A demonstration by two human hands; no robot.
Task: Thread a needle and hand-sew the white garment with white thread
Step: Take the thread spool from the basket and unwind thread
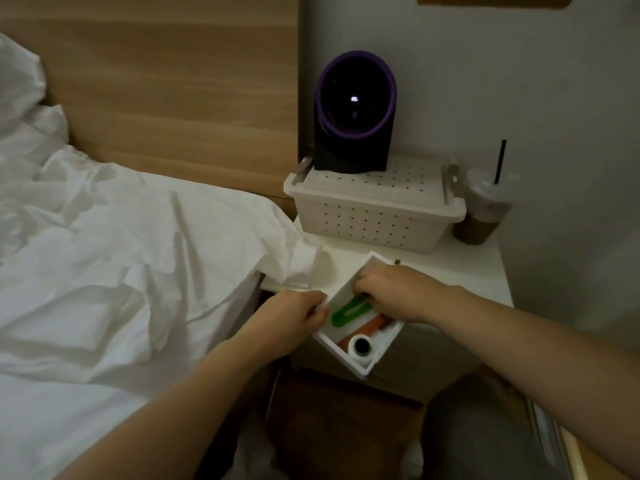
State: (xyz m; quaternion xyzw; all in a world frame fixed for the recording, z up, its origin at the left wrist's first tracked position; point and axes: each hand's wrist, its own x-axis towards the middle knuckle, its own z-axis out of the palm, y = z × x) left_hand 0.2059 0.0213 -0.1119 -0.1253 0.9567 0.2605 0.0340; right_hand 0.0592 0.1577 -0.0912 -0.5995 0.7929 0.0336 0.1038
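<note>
box: green loop, orange tool, spool | right hand inside, perhaps gripping

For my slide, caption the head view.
Left hand holds a white box while right hand reaches inside, beside the bed.

— How many things are sitting in the box?
— You are looking at one small white box carrying three: one green piece, one orange piece, one white spool.
— And behind?
— You are seeing one perforated basket, one black-and-purple device, one drink cup with one straw. You are showing two hands: left hand, right hand.
</note>
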